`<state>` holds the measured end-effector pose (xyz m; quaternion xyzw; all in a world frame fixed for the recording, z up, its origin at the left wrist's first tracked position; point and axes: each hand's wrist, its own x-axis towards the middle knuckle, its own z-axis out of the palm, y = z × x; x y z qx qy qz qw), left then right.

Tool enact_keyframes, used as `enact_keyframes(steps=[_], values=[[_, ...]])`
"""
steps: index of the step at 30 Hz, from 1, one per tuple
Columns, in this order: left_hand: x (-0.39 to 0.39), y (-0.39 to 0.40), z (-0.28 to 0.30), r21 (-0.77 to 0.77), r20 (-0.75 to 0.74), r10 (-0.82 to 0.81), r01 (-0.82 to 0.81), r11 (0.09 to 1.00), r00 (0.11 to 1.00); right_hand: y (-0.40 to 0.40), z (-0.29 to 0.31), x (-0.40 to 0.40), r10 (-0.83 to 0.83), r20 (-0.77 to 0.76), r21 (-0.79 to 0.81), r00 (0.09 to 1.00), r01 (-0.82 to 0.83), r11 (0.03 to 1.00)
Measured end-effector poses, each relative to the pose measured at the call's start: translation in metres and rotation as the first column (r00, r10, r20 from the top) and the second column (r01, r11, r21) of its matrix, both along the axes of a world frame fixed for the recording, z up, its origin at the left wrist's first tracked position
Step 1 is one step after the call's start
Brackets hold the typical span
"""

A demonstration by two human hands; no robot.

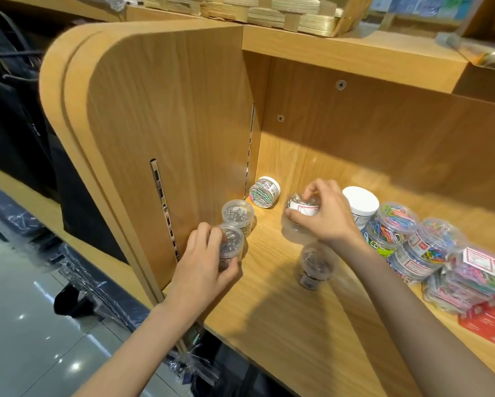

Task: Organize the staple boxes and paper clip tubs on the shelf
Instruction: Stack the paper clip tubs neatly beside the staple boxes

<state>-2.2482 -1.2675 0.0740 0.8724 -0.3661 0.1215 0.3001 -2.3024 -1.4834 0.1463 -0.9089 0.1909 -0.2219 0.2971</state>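
Clear tub (231,243) gripped in my left hand (203,270) and another (300,214) in my right hand (325,216), each best set upright beside the side-wall tub (237,217).

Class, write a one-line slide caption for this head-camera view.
Left hand and right hand each grip a clear paper clip tub over the wooden shelf.

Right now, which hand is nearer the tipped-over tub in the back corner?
Right. The right hand, gripping a blurred tub, sits just right of the tipped-over tub; the left hand holds a clear tub nearer the shelf's front edge.
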Motion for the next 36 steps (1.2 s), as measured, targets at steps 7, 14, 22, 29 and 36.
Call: enact_keyframes(steps=[7, 14, 22, 29, 36], values=[[0.005, -0.005, 0.003, 0.054, 0.072, -0.029, 0.025, 0.998, 0.997, 0.006, 0.008, -0.044, 0.101, -0.116, -0.087, 0.988, -0.112, 0.990], [0.005, -0.016, 0.010, 0.085, 0.151, -0.048, 0.036, 0.996, 0.987, 0.020, 0.005, -0.055, 0.087, -0.098, -0.217, 0.991, -0.106, 0.970], [0.013, -0.026, 0.017, 0.203, 0.051, -0.093, 0.081, 0.976, 0.994, -0.008, 0.027, 0.020, 0.274, -0.353, -0.111, 0.895, -0.331, 0.937], [0.017, -0.019, 0.022, 0.140, -0.067, -0.147, 0.155, 0.978, 0.987, -0.012, 0.003, 0.082, 0.294, -0.612, -0.158, 0.734, -0.478, 0.864], [0.014, -0.014, 0.016, -0.003, -0.038, -0.175, 0.175, 0.985, 0.984, -0.015, -0.001, 0.083, 0.333, -0.519, -0.199, 0.787, -0.491, 0.848]])
